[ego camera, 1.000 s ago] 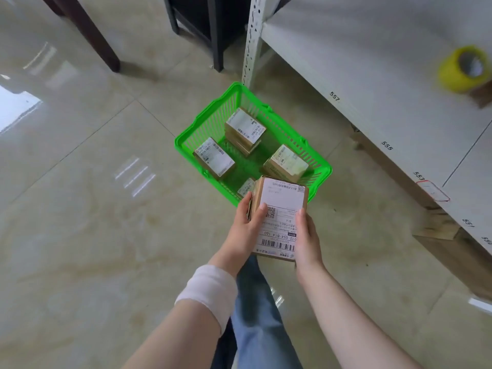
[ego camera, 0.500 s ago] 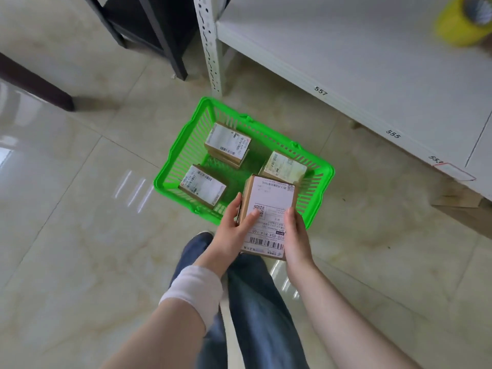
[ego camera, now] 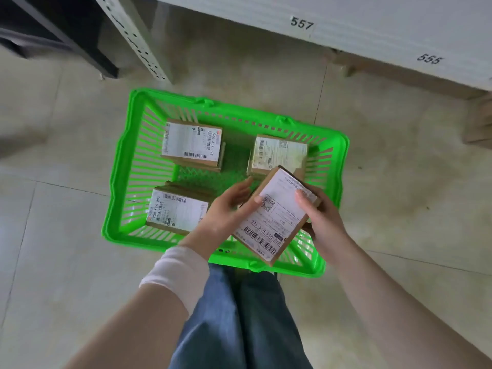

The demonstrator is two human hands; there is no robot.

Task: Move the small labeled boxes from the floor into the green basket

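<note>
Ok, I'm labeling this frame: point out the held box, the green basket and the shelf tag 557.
held box (ego camera: pixel 277 217), head view, middle of its label.
green basket (ego camera: pixel 117 193), head view, left rim.
shelf tag 557 (ego camera: pixel 301 23), head view, its digits.

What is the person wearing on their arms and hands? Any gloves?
No gloves: both hands are bare, the left hand and the right hand. The left arm has a pale pinkish-white band wrapped around the wrist, like a soft cuff or bandage. The right forearm is uncovered, with no sleeve showing. No rings, watch or bracelets can be seen.
</note>
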